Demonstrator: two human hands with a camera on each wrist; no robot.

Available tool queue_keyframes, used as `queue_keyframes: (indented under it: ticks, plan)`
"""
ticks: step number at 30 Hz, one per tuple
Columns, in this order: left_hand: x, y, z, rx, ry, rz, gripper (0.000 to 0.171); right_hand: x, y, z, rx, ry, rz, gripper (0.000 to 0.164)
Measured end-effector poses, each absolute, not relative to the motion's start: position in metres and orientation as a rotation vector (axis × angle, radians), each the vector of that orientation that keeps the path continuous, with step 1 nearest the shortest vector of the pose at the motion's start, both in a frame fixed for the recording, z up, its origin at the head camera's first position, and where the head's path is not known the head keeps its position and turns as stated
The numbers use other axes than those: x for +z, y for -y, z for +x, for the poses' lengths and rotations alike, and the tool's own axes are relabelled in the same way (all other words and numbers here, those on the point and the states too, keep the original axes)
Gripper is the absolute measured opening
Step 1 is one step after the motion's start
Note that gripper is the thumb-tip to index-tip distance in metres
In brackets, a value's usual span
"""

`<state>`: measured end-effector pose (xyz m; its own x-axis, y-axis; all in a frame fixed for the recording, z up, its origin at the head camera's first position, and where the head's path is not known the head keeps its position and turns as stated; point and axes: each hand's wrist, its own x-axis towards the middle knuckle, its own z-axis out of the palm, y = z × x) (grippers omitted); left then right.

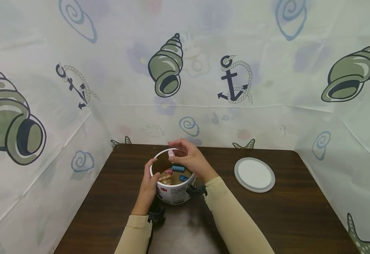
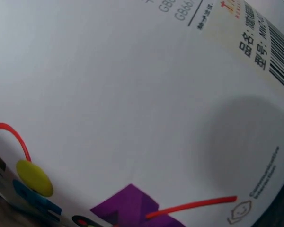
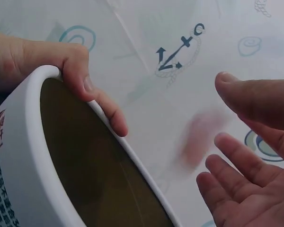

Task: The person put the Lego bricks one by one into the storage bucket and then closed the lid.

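Note:
A white round tub (image 1: 175, 194) with printed sides stands on the brown table, holding several building blocks. My left hand (image 1: 148, 185) grips its left rim; in the right wrist view those fingers (image 3: 116, 120) curl over the edge. In the left wrist view the tub's printed wall (image 2: 132, 104) fills nearly everything. Above the opening is my right hand (image 1: 189, 158), its fingers spread. A small pink block (image 1: 171, 154) shows by its thumb; in the right wrist view a pink blur (image 3: 199, 139) hangs just off the fingertips. Inside the tub lie blue blocks (image 1: 178, 169) and tan blocks (image 1: 165, 178).
A white round lid-like disc (image 1: 255, 175) lies on the table to the right of the tub. A white cloth (image 1: 204, 70) printed with shells and anchors surrounds the table (image 1: 299, 211) at the back and sides.

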<state>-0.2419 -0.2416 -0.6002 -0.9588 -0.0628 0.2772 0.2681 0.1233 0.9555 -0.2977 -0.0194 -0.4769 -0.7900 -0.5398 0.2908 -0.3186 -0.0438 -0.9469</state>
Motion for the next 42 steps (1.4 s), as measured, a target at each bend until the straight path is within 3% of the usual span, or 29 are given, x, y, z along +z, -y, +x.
queue_keyframes:
  ticks: [23, 31, 42]
  plan:
    - [-0.6, 0.241, -0.24, -1.947, 2.151, -0.159, 0.056, -0.48, -0.01, -0.284, -2.017, -2.112, -0.995, 0.026]
    - [-0.599, 0.241, -0.241, -1.971, 2.155, -0.122, 0.055, -0.512, -0.04, -0.284, -2.27, -2.102, -0.892, 0.017]
    - [-0.598, 0.24, -0.239, -1.95, 2.151, -0.139, 0.057, -0.582, -0.067, -0.289, -2.486, -2.019, -0.506, 0.023]
